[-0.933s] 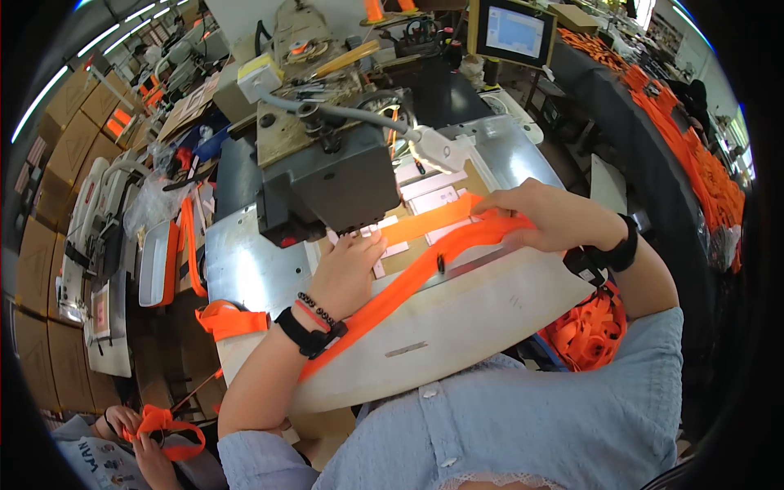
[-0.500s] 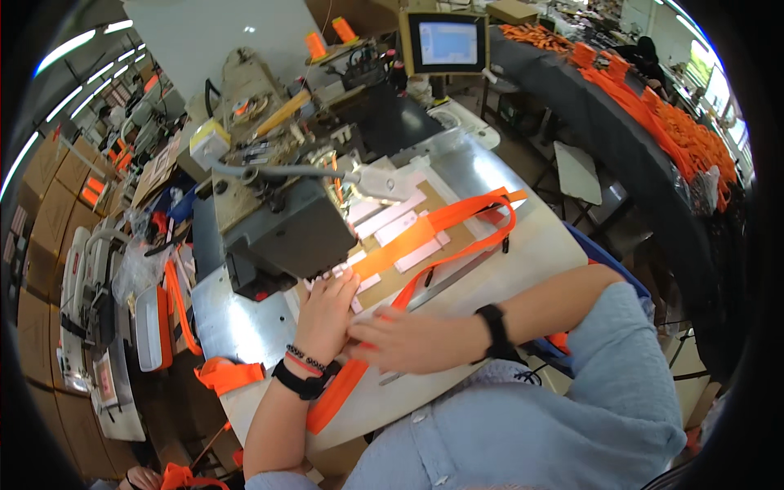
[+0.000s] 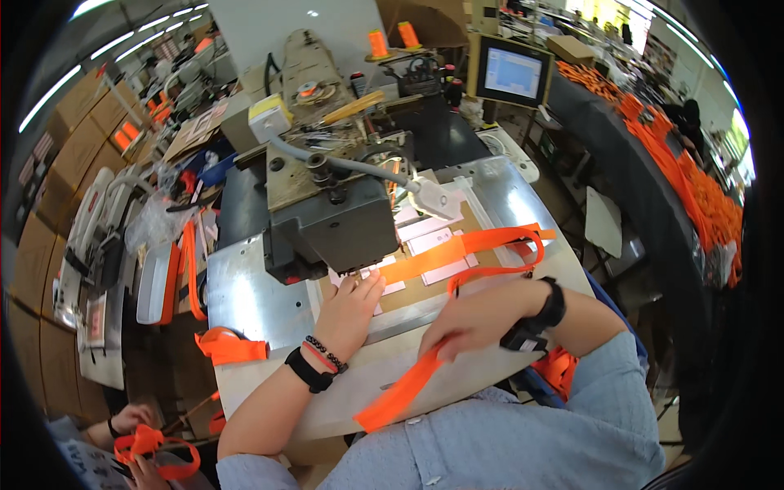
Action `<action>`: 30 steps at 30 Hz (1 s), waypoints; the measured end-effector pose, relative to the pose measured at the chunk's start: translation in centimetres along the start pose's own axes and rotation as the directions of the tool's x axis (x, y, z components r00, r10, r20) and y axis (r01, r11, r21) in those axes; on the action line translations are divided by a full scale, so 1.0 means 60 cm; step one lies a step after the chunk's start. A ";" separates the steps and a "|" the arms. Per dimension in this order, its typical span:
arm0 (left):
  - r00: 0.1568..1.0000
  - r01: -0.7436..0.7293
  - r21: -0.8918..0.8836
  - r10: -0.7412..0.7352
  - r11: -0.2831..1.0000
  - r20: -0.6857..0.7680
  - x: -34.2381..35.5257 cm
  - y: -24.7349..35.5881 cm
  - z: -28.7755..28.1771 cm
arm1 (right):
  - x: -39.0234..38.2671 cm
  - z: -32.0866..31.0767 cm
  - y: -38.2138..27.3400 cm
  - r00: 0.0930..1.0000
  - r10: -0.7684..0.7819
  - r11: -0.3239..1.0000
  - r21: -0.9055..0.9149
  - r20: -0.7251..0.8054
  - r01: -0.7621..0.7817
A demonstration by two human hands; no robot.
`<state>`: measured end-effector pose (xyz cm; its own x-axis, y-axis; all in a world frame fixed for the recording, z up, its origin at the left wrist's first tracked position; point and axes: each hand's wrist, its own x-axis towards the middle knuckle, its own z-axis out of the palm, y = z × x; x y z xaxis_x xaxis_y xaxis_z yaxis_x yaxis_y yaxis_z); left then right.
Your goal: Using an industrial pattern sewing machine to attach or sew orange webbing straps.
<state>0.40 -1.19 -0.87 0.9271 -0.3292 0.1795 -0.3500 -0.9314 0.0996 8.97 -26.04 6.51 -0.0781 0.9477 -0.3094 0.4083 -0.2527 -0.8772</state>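
My left hand (image 3: 351, 309) lies flat, fingers together, on the work plate right under the head of the grey industrial sewing machine (image 3: 327, 204), pressing the near end of an orange webbing strap (image 3: 457, 249). The strap runs right across the plate, loops back near its right edge and comes down under my right hand (image 3: 469, 322). That hand is closed on the strap's lower stretch, whose free end (image 3: 392, 400) hangs over the table's front edge toward my blue shirt.
A monitor (image 3: 513, 73) stands behind the machine. Orange thread cones (image 3: 392, 41) sit on top. Another orange strap piece (image 3: 229, 347) hangs at the table's left edge. A person's hands (image 3: 139, 437) hold orange strap at lower left. Heaps of orange straps (image 3: 702, 188) line the right bench.
My right hand slid right along the strap and pulled it down, so its end now hangs over the front edge. The view tilted closer to the machine. My left hand stayed under the machine head.
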 end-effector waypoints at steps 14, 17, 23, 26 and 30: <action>0.999 0.037 0.072 -0.037 0.997 0.001 -0.006 0.006 -0.004 | 0.041 -0.085 0.086 0.783 0.049 0.704 -0.535 -0.620 -0.467; 1.000 0.017 0.076 -0.017 0.997 0.001 0.000 0.008 -0.009 | 0.083 -0.066 0.089 0.764 0.046 0.737 -0.495 -0.643 -0.460; 0.999 0.032 0.104 -0.032 0.994 0.001 -0.003 0.008 0.000 | 0.060 -0.095 0.084 0.823 0.252 0.953 -0.017 -0.509 -0.302; 0.993 0.022 0.062 -0.014 0.998 -0.116 -0.011 0.006 0.011 | 0.027 -0.119 0.108 0.827 0.195 0.961 -0.068 -0.527 -0.270; 0.998 0.060 0.055 -0.061 0.997 0.014 -0.007 0.014 -0.006 | 0.025 -0.115 0.096 0.780 0.265 0.956 0.047 -0.567 -0.290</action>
<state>-0.31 -1.76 -0.50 0.9484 -0.2738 0.1597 -0.2856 -0.9567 0.0561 17.50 -24.73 3.56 0.5626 0.7829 -0.2654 0.3702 -0.5257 -0.7659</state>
